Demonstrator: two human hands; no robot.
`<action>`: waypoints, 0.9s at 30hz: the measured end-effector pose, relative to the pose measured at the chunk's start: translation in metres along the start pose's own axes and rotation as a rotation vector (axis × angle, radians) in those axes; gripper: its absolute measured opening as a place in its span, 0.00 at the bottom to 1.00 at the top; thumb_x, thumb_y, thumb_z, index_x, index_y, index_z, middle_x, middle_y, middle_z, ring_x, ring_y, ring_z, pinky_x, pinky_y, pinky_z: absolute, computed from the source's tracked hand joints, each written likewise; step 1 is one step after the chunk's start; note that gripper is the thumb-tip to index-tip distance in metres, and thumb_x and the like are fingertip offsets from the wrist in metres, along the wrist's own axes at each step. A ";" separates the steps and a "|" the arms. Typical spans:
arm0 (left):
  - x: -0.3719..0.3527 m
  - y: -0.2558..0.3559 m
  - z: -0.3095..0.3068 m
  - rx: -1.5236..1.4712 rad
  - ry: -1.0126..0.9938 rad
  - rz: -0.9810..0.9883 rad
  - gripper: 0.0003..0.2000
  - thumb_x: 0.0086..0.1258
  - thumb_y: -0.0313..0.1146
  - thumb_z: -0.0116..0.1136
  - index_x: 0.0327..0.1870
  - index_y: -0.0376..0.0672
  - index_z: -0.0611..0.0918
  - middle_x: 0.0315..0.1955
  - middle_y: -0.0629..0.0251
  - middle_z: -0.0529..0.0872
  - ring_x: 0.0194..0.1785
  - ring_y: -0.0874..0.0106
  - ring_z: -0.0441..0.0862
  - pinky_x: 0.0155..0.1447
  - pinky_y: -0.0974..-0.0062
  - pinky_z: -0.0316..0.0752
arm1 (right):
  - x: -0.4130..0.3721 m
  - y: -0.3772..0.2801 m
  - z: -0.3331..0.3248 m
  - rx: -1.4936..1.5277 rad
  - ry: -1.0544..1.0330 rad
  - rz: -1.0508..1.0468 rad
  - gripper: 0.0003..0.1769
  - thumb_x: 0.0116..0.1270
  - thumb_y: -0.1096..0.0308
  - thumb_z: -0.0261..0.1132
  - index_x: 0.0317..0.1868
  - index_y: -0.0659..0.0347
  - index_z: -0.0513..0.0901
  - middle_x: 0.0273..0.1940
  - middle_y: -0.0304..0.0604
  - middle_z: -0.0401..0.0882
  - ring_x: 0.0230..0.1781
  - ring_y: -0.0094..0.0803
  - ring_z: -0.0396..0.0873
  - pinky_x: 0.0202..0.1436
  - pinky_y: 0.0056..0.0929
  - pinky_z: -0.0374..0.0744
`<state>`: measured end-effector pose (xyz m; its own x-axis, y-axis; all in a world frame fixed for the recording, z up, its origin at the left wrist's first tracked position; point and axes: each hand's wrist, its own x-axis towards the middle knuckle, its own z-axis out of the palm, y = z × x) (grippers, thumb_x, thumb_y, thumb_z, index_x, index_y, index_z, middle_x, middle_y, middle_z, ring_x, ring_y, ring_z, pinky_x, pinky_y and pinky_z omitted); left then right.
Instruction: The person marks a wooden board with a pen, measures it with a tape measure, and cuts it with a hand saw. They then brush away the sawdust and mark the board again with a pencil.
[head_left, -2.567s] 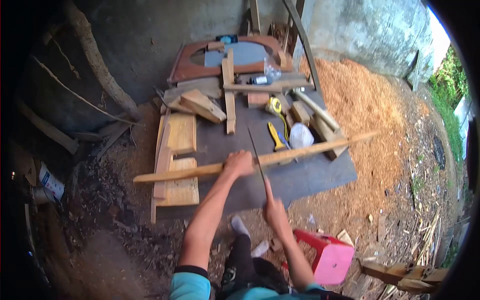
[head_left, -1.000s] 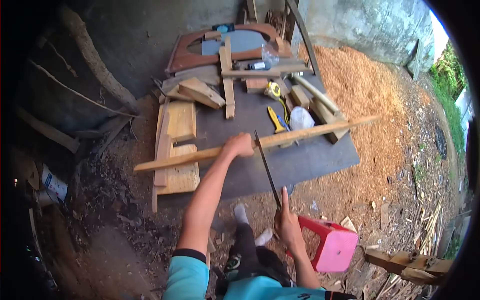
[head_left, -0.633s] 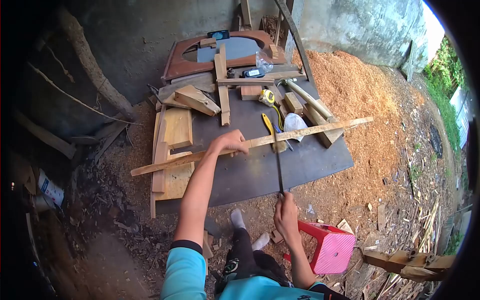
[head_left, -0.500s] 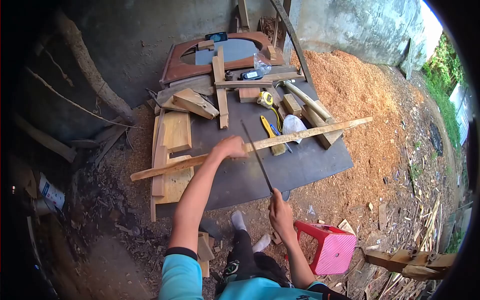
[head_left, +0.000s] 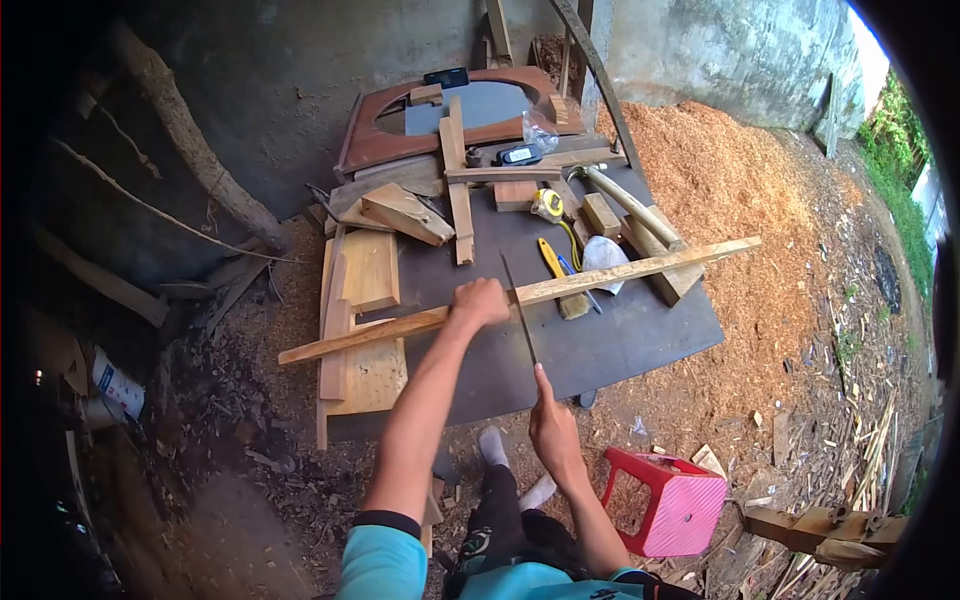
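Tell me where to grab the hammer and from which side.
Take the hammer around the middle of its long handle, from above and the right. The handle slants toward you, with the head at the far end. A short wood block sits to its left, while its right looks more open. The near end lies close to the plank, so mid-handle seems easier.

Left hand (head_left: 480, 303) grips palm-down; right hand (head_left: 554, 430) clenches, 1 finger (head_left: 541, 377) extended.
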<state>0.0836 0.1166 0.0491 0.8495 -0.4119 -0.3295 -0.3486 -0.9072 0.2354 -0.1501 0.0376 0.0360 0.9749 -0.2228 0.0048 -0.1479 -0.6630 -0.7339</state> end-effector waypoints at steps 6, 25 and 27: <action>-0.010 0.007 -0.014 -0.061 -0.051 -0.036 0.15 0.51 0.31 0.55 0.38 0.32 0.84 0.42 0.44 0.83 0.49 0.53 0.80 0.56 0.61 0.73 | 0.115 -0.017 0.015 -0.017 0.095 -0.067 0.37 0.57 0.82 0.53 0.69 0.54 0.57 0.24 0.64 0.75 0.25 0.58 0.76 0.30 0.51 0.73; -0.013 0.010 -0.013 -0.042 -0.093 -0.051 0.15 0.56 0.34 0.54 0.42 0.35 0.83 0.46 0.45 0.81 0.54 0.52 0.77 0.60 0.61 0.69 | 0.090 -0.001 0.014 0.072 -0.026 -0.004 0.36 0.55 0.83 0.51 0.67 0.57 0.59 0.31 0.68 0.76 0.28 0.59 0.77 0.33 0.51 0.75; -0.005 0.008 -0.018 -0.022 -0.078 -0.037 0.15 0.56 0.34 0.55 0.41 0.35 0.84 0.46 0.45 0.81 0.53 0.53 0.78 0.59 0.61 0.69 | 0.100 -0.003 0.011 0.100 -0.004 -0.023 0.38 0.54 0.83 0.52 0.68 0.56 0.58 0.32 0.69 0.76 0.28 0.59 0.78 0.33 0.52 0.75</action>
<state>0.0833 0.1131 0.0692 0.8280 -0.3842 -0.4086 -0.3079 -0.9203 0.2414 -0.0506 0.0253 0.0306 0.9785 -0.2052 0.0193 -0.1086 -0.5929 -0.7979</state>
